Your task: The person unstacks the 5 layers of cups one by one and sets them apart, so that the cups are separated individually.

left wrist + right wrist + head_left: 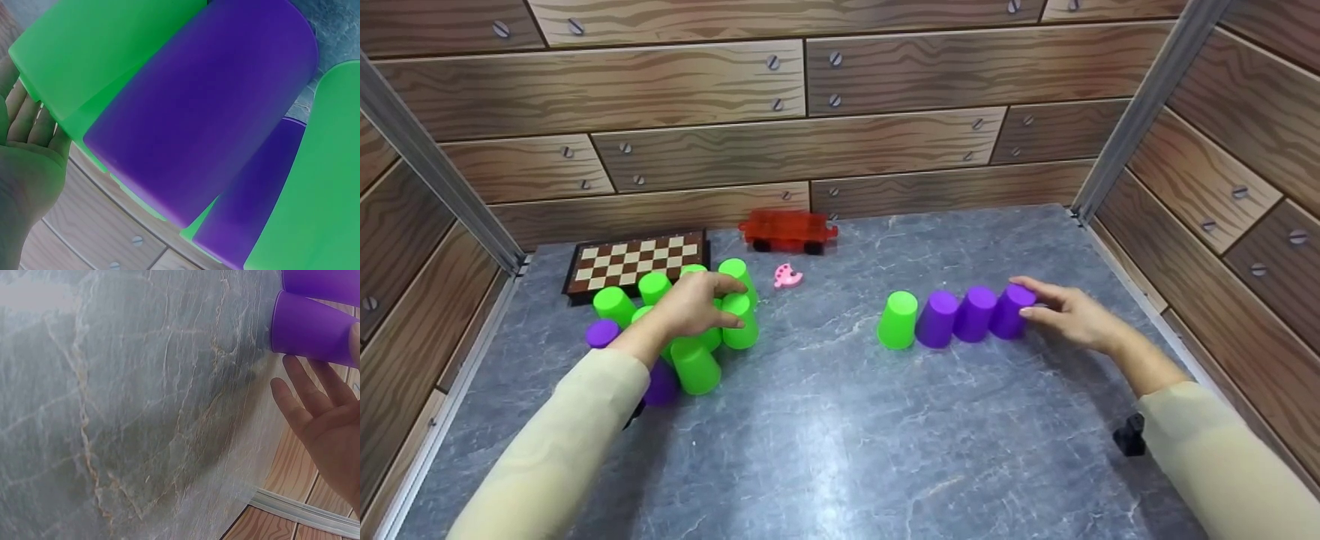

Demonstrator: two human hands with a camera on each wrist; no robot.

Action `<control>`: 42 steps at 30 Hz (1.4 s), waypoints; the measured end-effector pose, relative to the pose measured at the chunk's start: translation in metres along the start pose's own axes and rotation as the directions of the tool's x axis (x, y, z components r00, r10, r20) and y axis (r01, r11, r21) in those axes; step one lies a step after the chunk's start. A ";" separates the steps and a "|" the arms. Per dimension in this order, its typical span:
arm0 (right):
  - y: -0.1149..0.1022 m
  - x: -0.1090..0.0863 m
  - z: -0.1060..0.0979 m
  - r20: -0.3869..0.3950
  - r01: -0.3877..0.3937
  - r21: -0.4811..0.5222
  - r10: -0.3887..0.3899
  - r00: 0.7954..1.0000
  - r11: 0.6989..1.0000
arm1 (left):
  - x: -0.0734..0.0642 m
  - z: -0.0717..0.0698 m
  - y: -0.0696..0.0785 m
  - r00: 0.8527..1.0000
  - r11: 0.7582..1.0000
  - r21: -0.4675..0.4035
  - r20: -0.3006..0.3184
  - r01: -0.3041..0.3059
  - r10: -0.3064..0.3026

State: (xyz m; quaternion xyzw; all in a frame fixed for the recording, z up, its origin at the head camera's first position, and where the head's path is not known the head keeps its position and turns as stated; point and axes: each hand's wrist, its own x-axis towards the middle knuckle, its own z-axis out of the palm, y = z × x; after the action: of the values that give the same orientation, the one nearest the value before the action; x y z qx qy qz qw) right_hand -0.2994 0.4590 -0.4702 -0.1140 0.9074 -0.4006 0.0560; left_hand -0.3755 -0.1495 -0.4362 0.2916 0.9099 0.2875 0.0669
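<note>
Upside-down green and purple cups stand in two groups in the head view. My left hand [694, 304] reaches over the left cluster, thumb and forefinger on either side of the top of a green cup [741, 330]. That hand and forearm hide parts of the cups beneath. To the right, a row holds one green cup [898, 321] and three purple ones. My right hand [1072, 315] pinches the rightmost purple cup [1011, 319] near its top between thumb and fingers. In the right wrist view, the lower fingers [301, 391] spread out beside this purple cup [312, 329].
Behind the left cluster lies a chessboard [637, 262]. A red translucent toy wagon [787, 231] stands by the back wall, with a small pink toy piece [787, 276] in front of it. Wood-patterned walls [907, 75] enclose the grey marbled table [825, 450] at the back and sides.
</note>
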 end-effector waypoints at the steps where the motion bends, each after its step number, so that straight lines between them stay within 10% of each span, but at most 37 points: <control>1: 0.000 0.000 0.000 0.001 0.000 0.000 0.000 1.000 1.000 | 0.000 0.000 0.000 1.000 1.000 -0.002 0.001 0.005 -0.005; 31: 0.001 -0.005 0.000 -0.002 0.005 -0.001 -0.005 1.000 1.000 | -0.004 -0.002 0.011 0.999 0.997 -0.058 0.016 0.046 -0.045; 42: -0.002 -0.002 -0.001 0.016 -0.023 0.015 0.023 1.000 1.000 | 0.013 -0.007 0.074 0.999 0.992 -0.121 -0.033 -0.019 0.015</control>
State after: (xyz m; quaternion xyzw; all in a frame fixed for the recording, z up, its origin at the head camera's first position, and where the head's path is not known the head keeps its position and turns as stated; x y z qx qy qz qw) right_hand -0.2974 0.4592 -0.4678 -0.1062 0.9051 -0.4060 0.0687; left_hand -0.3515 -0.0966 -0.3886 0.2900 0.8892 0.3474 0.0675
